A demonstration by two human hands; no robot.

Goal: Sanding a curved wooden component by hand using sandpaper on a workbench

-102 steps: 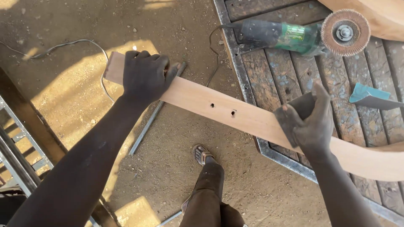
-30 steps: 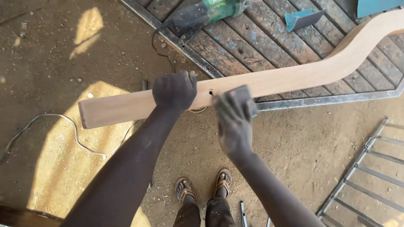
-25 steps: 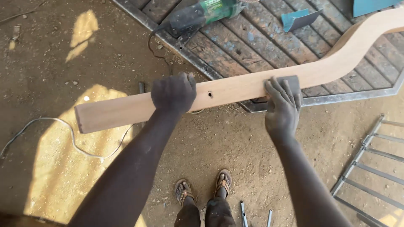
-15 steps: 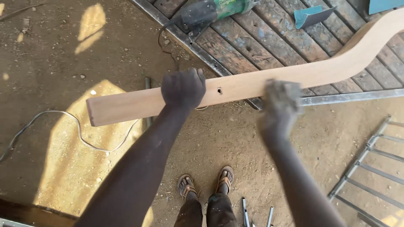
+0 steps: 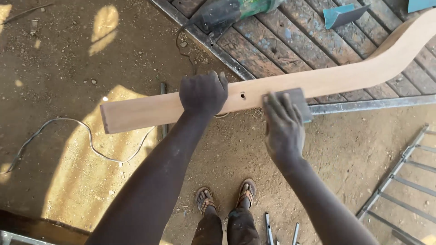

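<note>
A long curved plank of pale wood (image 5: 327,81) runs from the lower left to the upper right, its far end resting on a slatted metal-framed table (image 5: 290,45). My left hand (image 5: 203,93) grips the plank near a small drilled hole (image 5: 242,95). My right hand (image 5: 282,124) presses a grey piece of sandpaper (image 5: 297,100) flat against the plank's near face, just right of the hole.
A green and black angle grinder (image 5: 231,11) lies on the table, with a teal scrap (image 5: 343,13) beside it. A cable (image 5: 81,140) snakes over the dirt floor at left. A metal frame (image 5: 399,177) lies at right. My sandalled feet (image 5: 227,199) stand below.
My right hand with the sandpaper has slid left along the plank, toward the hole. My left hand keeps its grip on the plank.
</note>
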